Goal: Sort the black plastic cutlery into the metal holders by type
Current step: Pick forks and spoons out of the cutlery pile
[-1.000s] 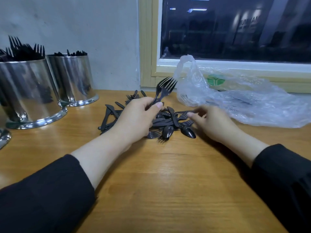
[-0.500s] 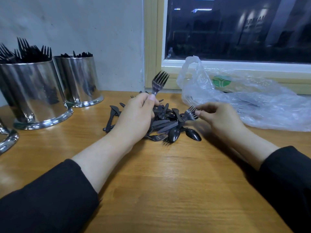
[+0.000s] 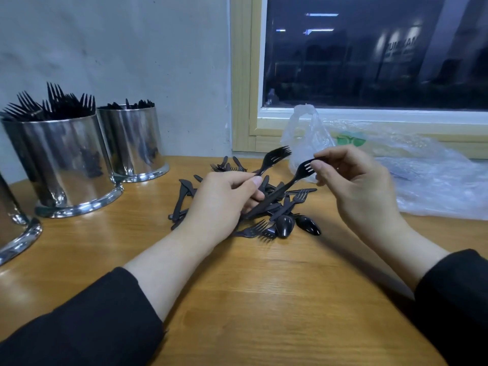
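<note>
Left hand (image 3: 224, 204) clamped on a black plastic fork (image 3: 274, 159), tines up toward 1 o'clock. Right hand (image 3: 361, 191) pinches a second fork (image 3: 298, 175) at its tines, handle slanting down to 7 o'clock into the left palm. Loose pile (image 3: 280, 215) of glossy black forks, knives and spoons lies on the wooden table (image 3: 264, 299) between the hands. Fork holder (image 3: 63, 165), shiny metal, stands at 9 o'clock; second holder (image 3: 132, 141) just behind it. Clear plastic bag (image 3: 422, 180) at 3 o'clock.
</note>
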The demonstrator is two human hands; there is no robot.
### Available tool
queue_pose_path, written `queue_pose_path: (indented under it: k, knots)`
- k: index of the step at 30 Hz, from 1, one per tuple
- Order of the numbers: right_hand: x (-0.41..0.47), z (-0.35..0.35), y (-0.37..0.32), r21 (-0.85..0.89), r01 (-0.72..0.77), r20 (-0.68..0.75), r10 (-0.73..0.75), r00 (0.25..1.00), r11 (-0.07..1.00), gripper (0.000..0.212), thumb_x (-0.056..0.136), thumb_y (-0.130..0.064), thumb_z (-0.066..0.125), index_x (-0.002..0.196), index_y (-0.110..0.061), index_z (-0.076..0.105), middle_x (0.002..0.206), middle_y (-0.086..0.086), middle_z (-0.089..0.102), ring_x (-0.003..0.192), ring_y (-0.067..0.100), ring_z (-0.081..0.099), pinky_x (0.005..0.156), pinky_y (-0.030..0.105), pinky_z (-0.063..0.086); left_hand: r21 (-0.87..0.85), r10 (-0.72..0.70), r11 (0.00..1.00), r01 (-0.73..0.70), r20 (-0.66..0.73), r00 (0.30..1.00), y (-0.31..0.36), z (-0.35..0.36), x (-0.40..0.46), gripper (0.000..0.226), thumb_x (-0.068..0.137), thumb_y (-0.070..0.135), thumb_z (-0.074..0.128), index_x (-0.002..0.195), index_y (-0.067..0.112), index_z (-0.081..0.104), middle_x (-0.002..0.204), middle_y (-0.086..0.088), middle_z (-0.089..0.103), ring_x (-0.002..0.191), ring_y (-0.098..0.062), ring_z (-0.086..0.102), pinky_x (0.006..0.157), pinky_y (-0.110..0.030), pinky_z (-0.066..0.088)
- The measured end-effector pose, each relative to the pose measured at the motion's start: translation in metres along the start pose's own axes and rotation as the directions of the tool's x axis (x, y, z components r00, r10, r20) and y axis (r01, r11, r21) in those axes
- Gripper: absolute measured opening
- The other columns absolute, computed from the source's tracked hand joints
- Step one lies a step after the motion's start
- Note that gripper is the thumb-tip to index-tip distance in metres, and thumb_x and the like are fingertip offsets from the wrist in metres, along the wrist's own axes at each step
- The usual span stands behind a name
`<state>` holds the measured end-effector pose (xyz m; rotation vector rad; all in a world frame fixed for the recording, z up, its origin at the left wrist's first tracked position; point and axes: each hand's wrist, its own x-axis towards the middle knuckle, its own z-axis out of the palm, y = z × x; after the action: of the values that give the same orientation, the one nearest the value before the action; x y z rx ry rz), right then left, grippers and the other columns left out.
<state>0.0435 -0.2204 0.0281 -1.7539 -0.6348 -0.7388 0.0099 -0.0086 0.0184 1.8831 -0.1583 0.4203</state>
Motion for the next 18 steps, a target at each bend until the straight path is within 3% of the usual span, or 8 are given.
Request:
queue_pose_path:
  k: [4, 6, 9, 12, 15, 18]
  knots:
    - [-0.002, 0.007, -0.001, 0.077, -0.009, -0.037, 0.012, 0.999, 0.997, 0.016, 0.089, -0.01, 0.071, 0.093, -0.024, 0.064, 0.08, -0.003, 0.069, 0.068, 0.008, 0.065, 0.067, 0.015, 0.05, -0.131, -0.051, 0.989, 0.074, 0.17, 0.984, 0.006, 0.006, -0.007, 0.019, 0.102, 0.024, 0.06, 0.106, 0.02, 0.078, 0.08, -0.007, 0.076, 0.06, -0.021, 0.068, 0.058, -0.031, 0.058]
    - [-0.002, 0.008, 0.001, 0.069, -0.023, -0.043, 0.026, 0.999, 0.997, 0.019, 0.088, -0.012, 0.073, 0.092, -0.027, 0.063, 0.081, 0.001, 0.069, 0.069, 0.01, 0.065, 0.067, 0.019, 0.052, -0.117, -0.032, 0.991, 0.058, 0.21, 0.977, 0.007, 0.009, -0.01, 0.021, 0.103, 0.026, 0.057, 0.1, 0.021, 0.077, 0.07, -0.001, 0.07, 0.048, -0.016, 0.054, 0.047, -0.026, 0.046]
    - [-0.002, 0.009, 0.005, 0.021, -0.025, -0.042, 0.026, 0.999, 0.999, 0.023, 0.087, -0.019, 0.075, 0.094, -0.036, 0.062, 0.079, 0.001, 0.065, 0.074, 0.02, 0.065, 0.068, 0.035, 0.055, -0.046, -0.023, 0.998, 0.037, 0.268, 0.963, 0.01, 0.011, -0.013, 0.033, 0.105, 0.033, 0.051, 0.079, 0.023, 0.069, 0.059, 0.008, 0.054, 0.045, -0.01, 0.038, 0.051, -0.026, 0.036]
    - [0.0, 0.008, 0.011, -0.012, -0.052, -0.051, 0.051, 0.997, 0.999, 0.019, 0.088, -0.03, 0.073, 0.099, -0.037, 0.06, 0.076, 0.004, 0.063, 0.073, 0.026, 0.062, 0.068, 0.039, 0.052, 0.068, -0.036, 0.997, 0.02, 0.24, 0.97, 0.01, 0.01, -0.013, 0.026, 0.106, 0.037, 0.047, 0.103, 0.033, 0.073, 0.05, 0.02, 0.052, 0.043, 0.0, 0.045, 0.056, -0.024, 0.037]
    - [0.004, 0.005, 0.033, -0.17, -0.158, -0.021, 0.157, 0.987, 0.973, 0.014, 0.092, -0.041, 0.065, 0.1, -0.03, 0.063, 0.077, 0.007, 0.065, 0.073, 0.023, 0.062, 0.069, 0.038, 0.049, 0.085, -0.039, 0.996, 0.028, 0.129, 0.991, 0.003, 0.008, -0.007, 0.027, 0.106, 0.039, 0.043, 0.105, 0.037, 0.071, 0.058, 0.018, 0.053, 0.043, 0.004, 0.047, 0.053, -0.025, 0.034]
    - [0.005, 0.003, 0.058, -0.476, -0.243, 0.086, 0.32, 0.944, 0.845, 0.022, 0.095, -0.04, 0.062, 0.106, -0.023, 0.068, 0.096, -0.002, 0.07, 0.091, 0.017, 0.064, 0.074, 0.03, 0.043, 0.094, -0.03, 0.995, 0.025, 0.056, 0.998, -0.001, 0.005, -0.003, 0.03, 0.107, 0.039, 0.041, 0.098, 0.034, 0.069, 0.057, 0.016, 0.05, 0.047, 0.0, 0.044, 0.054, -0.026, 0.035]
